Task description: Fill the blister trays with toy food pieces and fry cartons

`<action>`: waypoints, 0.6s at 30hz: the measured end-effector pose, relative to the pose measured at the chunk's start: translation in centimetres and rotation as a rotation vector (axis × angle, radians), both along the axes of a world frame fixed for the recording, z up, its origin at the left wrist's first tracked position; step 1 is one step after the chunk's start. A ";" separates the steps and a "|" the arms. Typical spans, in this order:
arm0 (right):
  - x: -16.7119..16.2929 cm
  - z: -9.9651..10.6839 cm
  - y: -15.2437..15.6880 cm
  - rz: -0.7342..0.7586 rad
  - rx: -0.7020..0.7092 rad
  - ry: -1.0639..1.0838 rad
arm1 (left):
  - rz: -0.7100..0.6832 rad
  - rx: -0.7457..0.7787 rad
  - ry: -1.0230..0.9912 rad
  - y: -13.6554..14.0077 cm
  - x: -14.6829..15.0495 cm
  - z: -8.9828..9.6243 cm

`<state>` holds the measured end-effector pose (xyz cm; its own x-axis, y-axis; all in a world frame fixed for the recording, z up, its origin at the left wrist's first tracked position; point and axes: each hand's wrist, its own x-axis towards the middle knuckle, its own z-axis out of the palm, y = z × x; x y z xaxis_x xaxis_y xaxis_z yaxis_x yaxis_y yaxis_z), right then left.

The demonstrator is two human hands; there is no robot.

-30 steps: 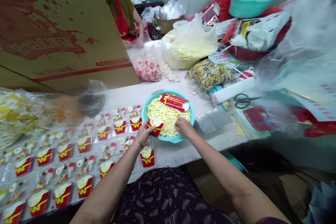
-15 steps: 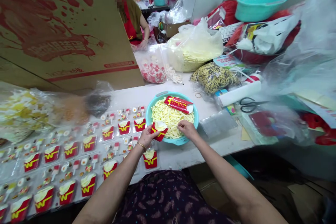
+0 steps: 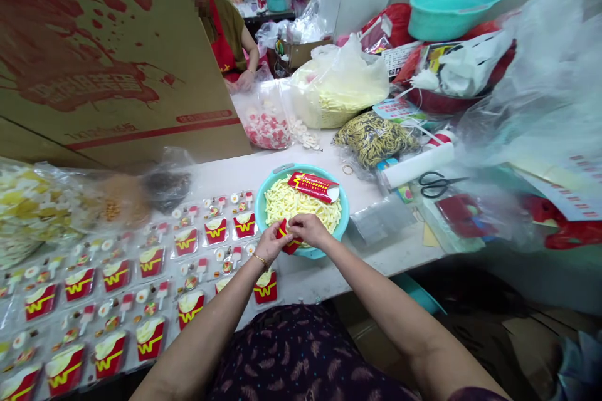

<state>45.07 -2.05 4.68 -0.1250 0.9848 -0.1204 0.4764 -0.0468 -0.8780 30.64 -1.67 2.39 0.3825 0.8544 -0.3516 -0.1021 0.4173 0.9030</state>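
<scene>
My left hand (image 3: 271,245) grips a small red fries carton (image 3: 292,246) with a yellow mark, over the near side of a turquoise basin (image 3: 345,213). My right hand (image 3: 310,230) is at the carton's mouth with its fingers pinched together; what they hold is hidden. Pale yellow fry-shaped sticks (image 3: 286,200) fill the basin. On top of them lies a stack of flat red cartons (image 3: 313,188). Rows of filled red cartons (image 3: 151,262) in clear packs, with small food-shaped pieces beside them, cover the table to the left.
A large cardboard box (image 3: 117,75) stands at the back left. Bags of pink-and-white pieces (image 3: 268,128) and dark-yellow strands (image 3: 376,138) lie behind the basin. Scissors (image 3: 435,185) and a white roll (image 3: 418,164) are on the right. Another person (image 3: 230,44) is across the table.
My right hand has come from the sticks at the basin's right side to the mouth of the carton. My left hand still holds the carton, now more upright. The view has shifted slightly.
</scene>
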 end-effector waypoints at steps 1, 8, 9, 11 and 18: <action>0.4 0.0 0.1 -0.029 -0.051 0.086 | 0.010 -0.027 -0.027 0.0 0.1 0.1; 4.0 1.1 0.2 -0.207 0.130 -0.101 | 0.066 -0.135 -0.128 -0.1 -0.1 0.1; 3.7 1.3 0.0 -0.165 0.177 -0.160 | 0.053 -0.126 -0.125 -0.1 -0.1 0.0; 2.6 1.4 -0.3 -0.032 0.213 -0.199 | 0.026 -0.107 -0.108 -0.1 0.1 -0.2; 0.6 1.2 -0.8 0.335 0.141 -0.043 | -0.010 0.010 -0.021 -0.9 0.8 -0.7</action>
